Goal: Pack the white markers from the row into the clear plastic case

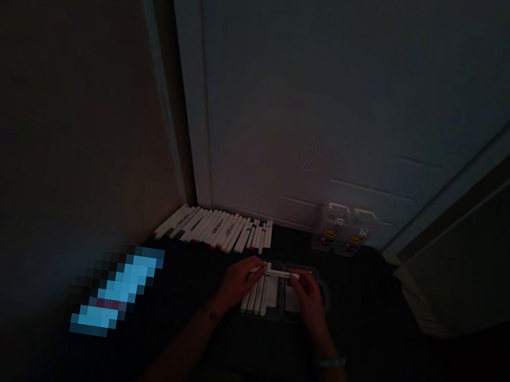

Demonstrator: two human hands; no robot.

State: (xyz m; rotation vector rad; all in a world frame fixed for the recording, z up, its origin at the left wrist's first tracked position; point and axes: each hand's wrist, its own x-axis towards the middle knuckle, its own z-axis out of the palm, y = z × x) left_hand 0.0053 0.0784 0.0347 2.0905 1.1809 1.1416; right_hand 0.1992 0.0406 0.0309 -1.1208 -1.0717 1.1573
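A white marker (pixel 278 274) lies crosswise between my two hands, above an open clear plastic case (pixel 281 313). My left hand (pixel 242 278) pinches its left end, and my right hand (pixel 307 291) grips the right end. Several white markers (pixel 258 297) stand side by side in the left half of the case, some with green tips toward me. Beside them shows a pale flat piece (pixel 272 292). My right hand covers much of the case's right half. Dim light hides the finer detail of the fingertips.
Behind my left hand, a long row of white markers (pixel 218 230) with coloured ends lies along the wall. Two clear cases with labels (pixel 344 233) stand upright at the back right. A bright pixelated screen-like patch (pixel 118 292) is at the left on the dark surface.
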